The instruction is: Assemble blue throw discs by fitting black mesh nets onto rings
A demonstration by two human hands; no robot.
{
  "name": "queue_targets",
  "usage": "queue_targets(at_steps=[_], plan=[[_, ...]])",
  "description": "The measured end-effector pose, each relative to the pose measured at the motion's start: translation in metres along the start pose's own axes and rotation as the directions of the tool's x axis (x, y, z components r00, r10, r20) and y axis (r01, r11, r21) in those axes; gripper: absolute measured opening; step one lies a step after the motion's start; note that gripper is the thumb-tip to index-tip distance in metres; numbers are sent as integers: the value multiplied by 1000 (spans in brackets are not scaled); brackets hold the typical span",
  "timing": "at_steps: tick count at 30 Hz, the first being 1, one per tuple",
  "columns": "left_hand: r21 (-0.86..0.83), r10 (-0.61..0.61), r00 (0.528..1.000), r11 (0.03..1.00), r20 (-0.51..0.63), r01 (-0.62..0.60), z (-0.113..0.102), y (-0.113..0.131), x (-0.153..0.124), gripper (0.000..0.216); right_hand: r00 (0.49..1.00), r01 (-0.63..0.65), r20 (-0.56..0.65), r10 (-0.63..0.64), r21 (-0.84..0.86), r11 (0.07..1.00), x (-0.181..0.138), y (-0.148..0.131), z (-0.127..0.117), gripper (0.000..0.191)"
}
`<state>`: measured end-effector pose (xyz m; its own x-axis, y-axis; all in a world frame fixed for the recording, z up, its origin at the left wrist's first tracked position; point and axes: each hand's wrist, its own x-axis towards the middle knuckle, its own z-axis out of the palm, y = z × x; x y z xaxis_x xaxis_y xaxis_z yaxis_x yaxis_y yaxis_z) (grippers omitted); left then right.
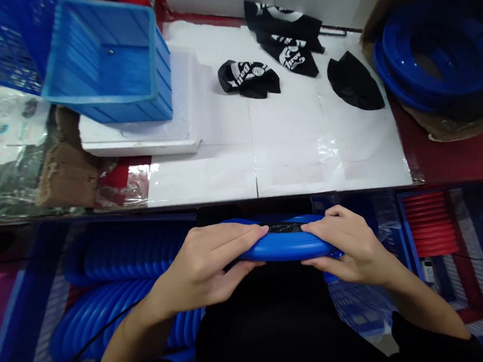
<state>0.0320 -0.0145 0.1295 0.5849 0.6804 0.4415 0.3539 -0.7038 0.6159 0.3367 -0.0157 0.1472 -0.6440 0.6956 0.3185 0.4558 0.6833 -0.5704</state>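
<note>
Between my two hands, just off the table's front edge, a blue plastic ring [286, 248] is held nearly edge-on. Black mesh fabric [285, 227] shows in the gap along its upper side. My left hand [213, 257] grips the ring's left part, fingers on top and thumb below. On the right part, my right hand [348, 244] pinches it the same way, fingertips at the mesh. Black mesh pieces with white print [250, 79] lie on the white tabletop beyond, and a plain black mesh piece [355, 81] lies to their right.
An open blue bin [161, 78] stands on a white foam slab [143, 147] at the left. Blue rings [438, 57] fill a carton at the right. Below the table are stacked blue rings [133, 261] and a crate with red rings [430, 223].
</note>
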Motion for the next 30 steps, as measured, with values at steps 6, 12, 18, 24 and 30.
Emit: queue_targets(at_steps=[6,12,18,24,30], plan=[[-45,-32,999,998,-13,32,-3,-5,-7,44,999,4,39,-5,48,999,3,4,0,34],[-144,-63,997,988,-36,57,-16,-19,-28,45,1000,14,6,-15,179,984,-11,20,-6,40],[-133,-66,990,990,-123,49,-4,-10,-30,40,999,10,46,-15,114,993,-6,11,-3,51],[-119,-16,993,993,-119,2,0,2,-22,41,995,95,3,-95,-62,994,3,-14,4,45],[-8,-16,977,1000,-211,14,2,15,-30,38,986,67,-145,-77,-74,995,-6,-28,18,43]])
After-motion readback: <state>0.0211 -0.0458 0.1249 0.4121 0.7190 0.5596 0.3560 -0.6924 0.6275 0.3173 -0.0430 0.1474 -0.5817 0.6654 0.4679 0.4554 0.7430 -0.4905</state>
